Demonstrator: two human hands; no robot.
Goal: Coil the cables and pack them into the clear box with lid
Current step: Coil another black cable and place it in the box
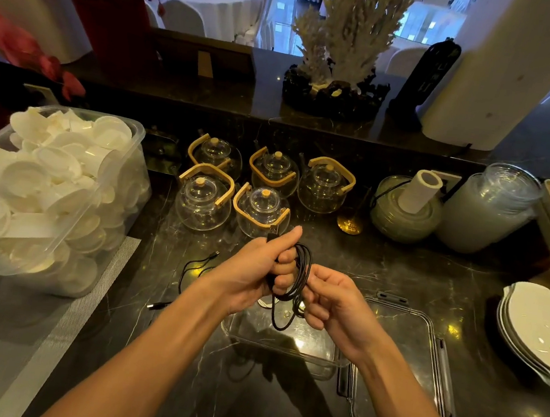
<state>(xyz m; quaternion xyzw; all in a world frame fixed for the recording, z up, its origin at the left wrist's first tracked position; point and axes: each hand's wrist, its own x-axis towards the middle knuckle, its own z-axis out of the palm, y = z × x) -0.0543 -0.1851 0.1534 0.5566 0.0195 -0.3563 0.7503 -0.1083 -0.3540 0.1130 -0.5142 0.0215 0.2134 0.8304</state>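
Note:
Above the clear box (285, 343), my left hand (256, 271) grips a coiled black cable (302, 273), its USB plug sticking up past my thumb. My right hand (331, 304) pinches the loops from the right, and one loop hangs down toward the box. Something white lies in the box, mostly hidden by my hands. The box's clear lid (412, 347) with dark clips lies flat on the dark marble counter to the right of the box. A second black cable (195, 267) lies loose on the counter left of my hands.
A big clear tub (45, 196) of white plastic cups stands at the left on a woven mat. Several glass teapots (262, 186) stand behind my hands. Stacked white plates (541, 327) sit at the right; glass jars (486, 208) sit at the back right.

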